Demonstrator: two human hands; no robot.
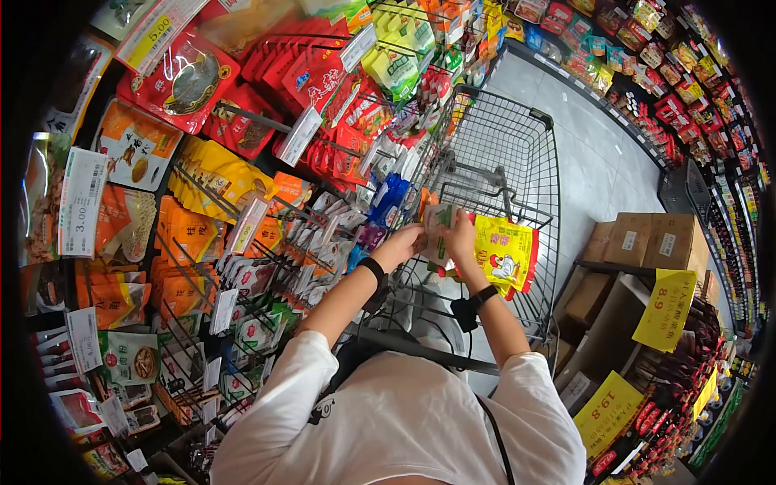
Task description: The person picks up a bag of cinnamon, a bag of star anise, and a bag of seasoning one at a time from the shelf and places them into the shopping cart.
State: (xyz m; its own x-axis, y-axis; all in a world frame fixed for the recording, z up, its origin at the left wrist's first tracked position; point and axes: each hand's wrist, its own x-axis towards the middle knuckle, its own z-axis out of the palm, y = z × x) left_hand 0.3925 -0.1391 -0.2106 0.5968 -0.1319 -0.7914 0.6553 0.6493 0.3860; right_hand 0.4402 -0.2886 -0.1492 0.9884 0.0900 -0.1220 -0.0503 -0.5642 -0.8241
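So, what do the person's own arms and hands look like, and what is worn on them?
Both arms are bare below the short white sleeves of a T-shirt. The left hand has a black wristband. The right hand has a black strap at the wrist, with a small black piece beside it. No gloves.
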